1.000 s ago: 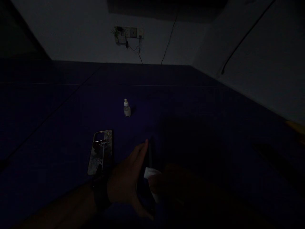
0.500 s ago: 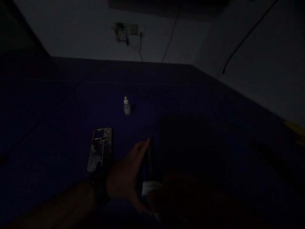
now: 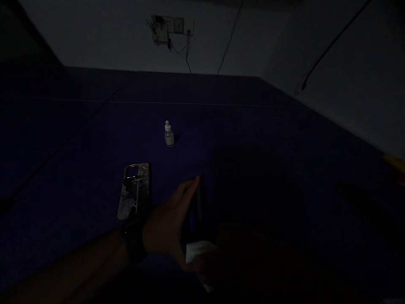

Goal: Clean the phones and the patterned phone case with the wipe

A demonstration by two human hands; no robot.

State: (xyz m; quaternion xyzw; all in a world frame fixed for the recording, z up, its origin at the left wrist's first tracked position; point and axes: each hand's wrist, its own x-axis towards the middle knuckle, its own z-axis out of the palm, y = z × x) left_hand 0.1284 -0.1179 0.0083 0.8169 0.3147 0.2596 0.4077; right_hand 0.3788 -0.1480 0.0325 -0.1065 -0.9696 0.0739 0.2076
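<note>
The picture is very dark. My left hand [image 3: 164,226], with a watch [image 3: 134,242] on its wrist, grips a dark flat slab by its edges; it looks like a phone [image 3: 199,204]. Its face is mostly lost in shadow. Over the slab's near end, my right hand [image 3: 211,266] pinches a white cloth or tissue [image 3: 198,248]. Most of that hand is too dark to make out. Beside my left hand lies a patterned phone case [image 3: 135,196] with a camera cut-out.
A small dropper bottle [image 3: 169,138] with a white top stands upright farther back on the blue surface [image 3: 196,126]. At the right lies a long dark object [image 3: 367,211], hard to make out. Sockets with cables [image 3: 171,26] are on the back wall.
The view has tilted slightly down, so the wall and bottle sit higher. The white cloth has shifted slightly left at the slab's near end. My left hand keeps its grip.
</note>
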